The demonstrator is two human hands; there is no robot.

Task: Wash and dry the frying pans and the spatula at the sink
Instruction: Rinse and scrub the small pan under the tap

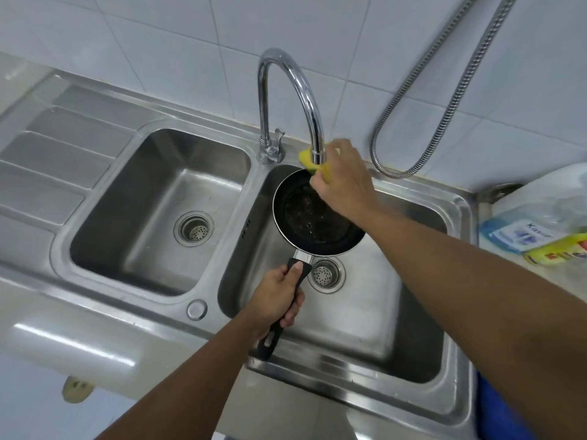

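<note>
a steel double sink (95, 312) fills the view, its ribbed drainboard out at 9 o'clock. the left basin (152, 192) holds only its drain, and the right basin (365, 312) holds the work. a curved chrome faucet (286, 77) rises at 12 o'clock between the basins, its spout ending above the far rim of the pan. a metal hose (444, 100) loops down the tiled wall at 1 o'clock. the black frying pan (311, 217) sits in the 11 o'clock part of the right basin, open side up, its handle (270, 341) pointing to 7 o'clock. the left hand (276, 293) grips that handle, fingers wrapped round it, thumb laid along the top. the right hand (343, 176) is at the pan's 1 o'clock rim, fingers clamped on a yellow sponge (304, 157) right under the spout. a pack of sponges (552, 249) lies on the tabletop at 3 o'clock. the right drain (325, 274) shows just beside the handle, at its 3 o'clock.
</note>
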